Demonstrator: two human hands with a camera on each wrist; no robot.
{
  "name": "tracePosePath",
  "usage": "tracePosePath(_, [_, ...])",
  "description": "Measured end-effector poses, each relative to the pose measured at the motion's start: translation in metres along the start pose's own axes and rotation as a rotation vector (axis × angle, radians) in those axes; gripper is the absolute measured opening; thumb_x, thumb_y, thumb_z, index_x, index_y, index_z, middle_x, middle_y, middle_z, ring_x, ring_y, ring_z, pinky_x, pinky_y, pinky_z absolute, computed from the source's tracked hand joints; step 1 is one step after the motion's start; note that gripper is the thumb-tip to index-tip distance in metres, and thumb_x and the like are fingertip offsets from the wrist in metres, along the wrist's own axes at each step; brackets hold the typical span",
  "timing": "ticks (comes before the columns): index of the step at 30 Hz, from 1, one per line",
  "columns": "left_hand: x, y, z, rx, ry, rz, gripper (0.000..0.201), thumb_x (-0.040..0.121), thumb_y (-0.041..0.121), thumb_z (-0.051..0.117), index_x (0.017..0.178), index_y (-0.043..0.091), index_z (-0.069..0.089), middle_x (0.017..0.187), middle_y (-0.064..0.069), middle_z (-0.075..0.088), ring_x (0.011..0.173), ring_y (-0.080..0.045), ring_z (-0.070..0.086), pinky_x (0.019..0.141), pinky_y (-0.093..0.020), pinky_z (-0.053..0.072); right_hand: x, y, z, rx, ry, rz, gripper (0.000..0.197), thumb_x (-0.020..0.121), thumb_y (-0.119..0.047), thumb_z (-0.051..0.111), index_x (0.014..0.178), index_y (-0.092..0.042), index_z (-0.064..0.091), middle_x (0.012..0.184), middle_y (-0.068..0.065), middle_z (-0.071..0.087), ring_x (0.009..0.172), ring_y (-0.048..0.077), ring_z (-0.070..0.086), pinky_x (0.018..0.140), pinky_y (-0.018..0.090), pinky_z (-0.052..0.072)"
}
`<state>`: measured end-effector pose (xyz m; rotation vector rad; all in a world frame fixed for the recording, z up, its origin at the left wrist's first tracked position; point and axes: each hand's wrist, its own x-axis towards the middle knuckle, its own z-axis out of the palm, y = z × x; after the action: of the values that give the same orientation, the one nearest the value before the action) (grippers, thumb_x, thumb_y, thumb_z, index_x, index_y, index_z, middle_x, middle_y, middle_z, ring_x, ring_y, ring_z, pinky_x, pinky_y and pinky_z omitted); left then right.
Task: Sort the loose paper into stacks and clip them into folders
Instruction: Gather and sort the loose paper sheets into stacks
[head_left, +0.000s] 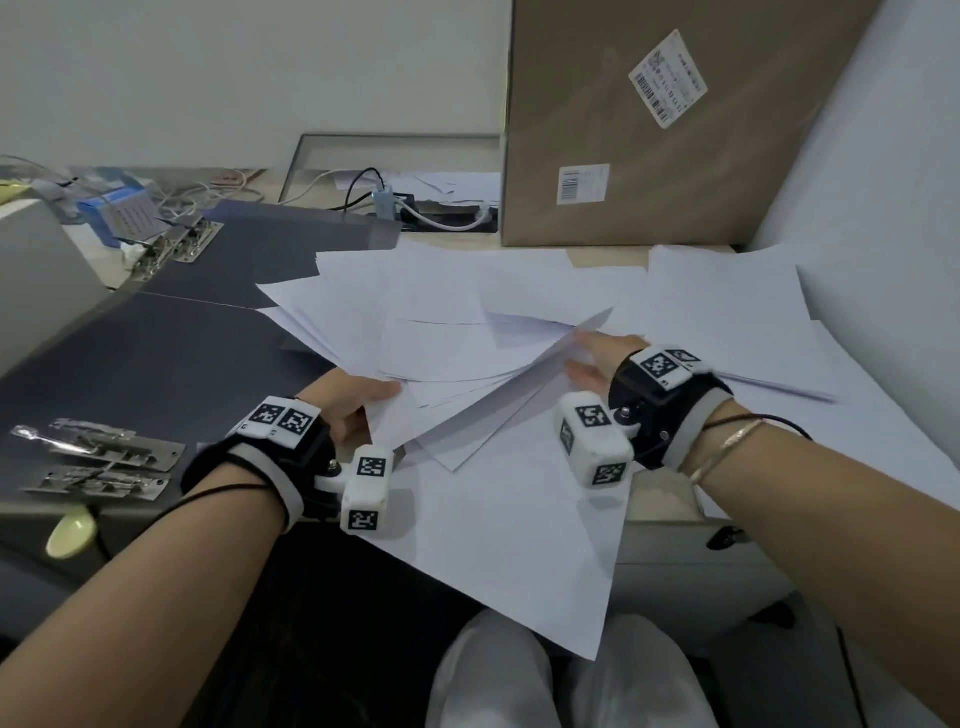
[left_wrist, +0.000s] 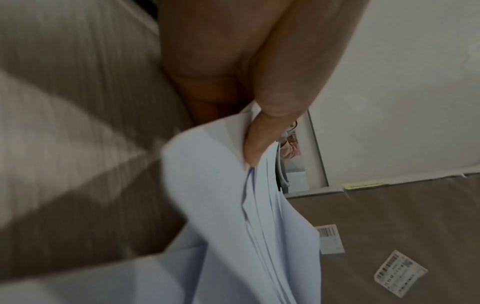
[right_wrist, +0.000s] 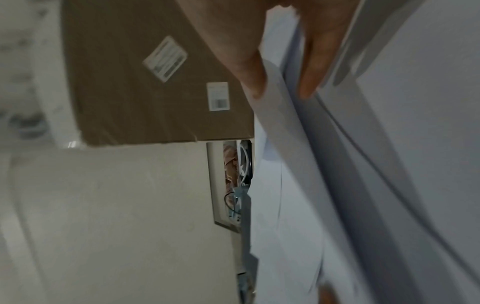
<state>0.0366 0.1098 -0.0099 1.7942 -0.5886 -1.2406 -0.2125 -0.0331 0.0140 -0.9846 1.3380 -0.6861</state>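
Both hands, left (head_left: 347, 402) and right (head_left: 597, 358), pinch loose paper sheets (head_left: 467, 374).

Two hands show in the head view, the left hand (head_left: 347, 402) at lower centre and the right hand (head_left: 602, 358) right of centre, each with one wrist rig bearing marker cubes. Loose white paper sheets (head_left: 467, 322) spread across the middle of the frame, overlapping too much to count. Two dark folders (head_left: 156, 353) lie open at the left. Metal clips: two (head_left: 104, 460) at lower left, at least two more (head_left: 174, 244) at upper left. One cardboard box (head_left: 665, 130) stands at upper right, with two labels. One blue box (head_left: 117, 213) sits at upper left.
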Motion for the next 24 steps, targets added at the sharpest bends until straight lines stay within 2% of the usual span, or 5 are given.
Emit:
tracePosePath(6, [0.040,-0.020,-0.017,0.061,-0.102,0.010,0.059,0.063,0.039,0.084,0.108,0.012,0.058,0.113,-0.021,0.055,0.101,-0.036,0.051,0.100,-0.057,0.036,-0.016,0.011,0.022,0.137,-0.262,0.185,0.044,0.090,-0.036,0.060,0.117,-0.001,0.054,0.101,0.020,0.064,0.108,0.036,0.059,0.093,0.049,0.048])
tracePosePath(11, [-0.004,-0.003,0.005,0.032,-0.139,0.049,0.014,0.092,0.007,0.059,0.105,0.010,0.059,0.104,-0.013,0.063,0.098,-0.030,0.059,0.092,-0.045,0.047,-0.027,-0.001,0.041,-0.425,-0.299,0.171,0.044,0.093,-0.038,0.053,0.063,-0.006,0.047,0.033,0.004,0.051,0.056,0.021,0.045,0.059,0.028,0.036])
tracePosePath(18, [0.001,-0.006,0.005,-0.038,-0.139,0.067,0.022,0.090,0.005,0.060,0.112,0.006,0.061,0.105,-0.012,0.068,0.091,-0.025,0.065,0.080,-0.035,0.052,-0.005,-0.003,0.056,-0.688,-0.179,-0.149,0.021,0.096,-0.024,0.047,0.110,-0.011,0.057,0.129,0.001,0.055,0.112,0.025,0.057,0.081,0.021,0.051])
tracePosePath(20, [0.001,-0.006,0.004,-0.132,-0.099,0.068,0.035,0.091,0.021,0.062,0.123,0.006,0.059,0.115,-0.014,0.068,0.096,-0.025,0.065,0.078,-0.034,0.055,-0.004,-0.002,0.049,-0.533,-0.186,-0.161,0.046,0.089,-0.013,0.056,0.133,-0.008,0.044,0.136,-0.005,0.045,0.119,0.025,0.053,0.060,0.014,0.050])
tracePosePath(24, [0.000,-0.001,0.002,-0.307,-0.045,0.059,0.053,0.091,0.059,0.045,0.114,0.014,0.063,0.108,-0.008,0.071,0.098,-0.025,0.067,0.068,-0.033,0.058,-0.004,-0.009,0.032,-0.427,-0.039,-0.219,0.051,0.085,-0.011,0.062,0.133,-0.007,0.046,0.135,0.008,0.052,0.120,0.028,0.053,0.075,0.025,0.044])
